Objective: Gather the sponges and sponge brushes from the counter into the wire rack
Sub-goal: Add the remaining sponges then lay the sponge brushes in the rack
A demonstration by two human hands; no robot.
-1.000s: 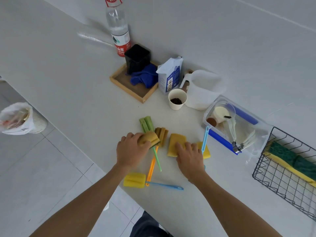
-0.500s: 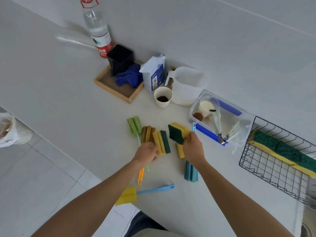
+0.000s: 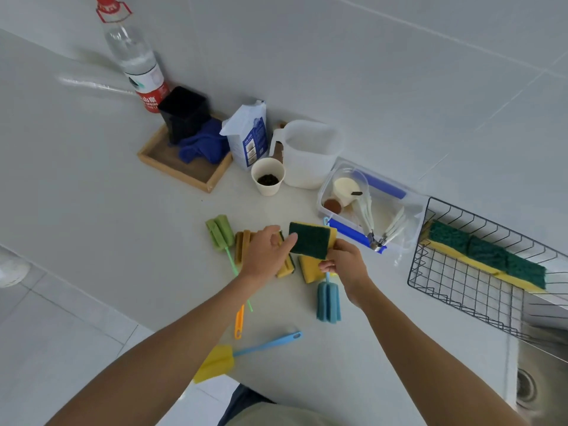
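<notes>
My right hand (image 3: 345, 265) holds a green-and-yellow scouring sponge (image 3: 310, 242) raised above the counter. My left hand (image 3: 266, 256) pinches its left edge. Partly under my left hand lies another sponge (image 3: 286, 268), with a yellow sponge (image 3: 310, 269) beside it. Sponge brushes lie around them: a green one (image 3: 219, 230), a tan one (image 3: 242, 242) with an orange handle, a blue one (image 3: 328, 301), and a yellow one (image 3: 215, 362) with a blue handle. At the right, the black wire rack (image 3: 461, 290) holds a row of green-and-yellow sponges (image 3: 487, 256).
Along the wall stand a water bottle (image 3: 138, 63), a wooden tray (image 3: 184, 173) with a black pot and blue cloth, a paper bag (image 3: 247, 136), a paper cup (image 3: 268, 179), a white jug (image 3: 310, 152) and a clear plastic box (image 3: 368, 204). A sink (image 3: 541, 379) lies beyond the rack.
My right hand lifted the scouring sponge off the counter and turned its green face up. My left hand moved from the sponge beside it to this sponge's edge.
</notes>
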